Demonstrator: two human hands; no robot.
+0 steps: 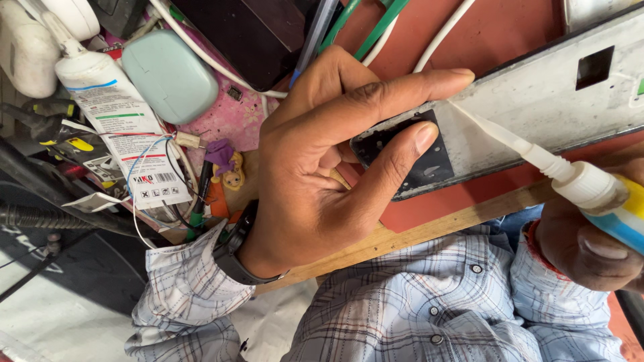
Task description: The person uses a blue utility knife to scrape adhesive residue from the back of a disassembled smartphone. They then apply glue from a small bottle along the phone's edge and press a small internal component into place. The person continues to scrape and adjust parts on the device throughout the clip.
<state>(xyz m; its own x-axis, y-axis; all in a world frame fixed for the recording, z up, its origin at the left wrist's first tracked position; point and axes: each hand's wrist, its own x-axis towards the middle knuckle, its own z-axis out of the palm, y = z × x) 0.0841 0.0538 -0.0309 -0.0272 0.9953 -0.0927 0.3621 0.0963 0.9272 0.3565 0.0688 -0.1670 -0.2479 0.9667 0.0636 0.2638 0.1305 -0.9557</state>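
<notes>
Panel, upper right of the frame: grey-white face with a black rectangular patch at its lower left end; glue tube, right edge: white nozzle and collar, blue and yellow body; shirt, bottom of the frame: pale blue-white plaid with thin dark and reddish lines. Work surface, top centre: brick red, edged in light wood; case, upper left: pale mint green; bottle, upper left: white with a blue stripe.

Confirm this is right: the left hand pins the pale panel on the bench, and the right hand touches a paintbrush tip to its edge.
Not quite. The head view shows the right hand holding a glue tube with a long white nozzle, not a paintbrush. The rest stands: the left hand pins the pale panel, and the nozzle tip meets its edge.
</notes>
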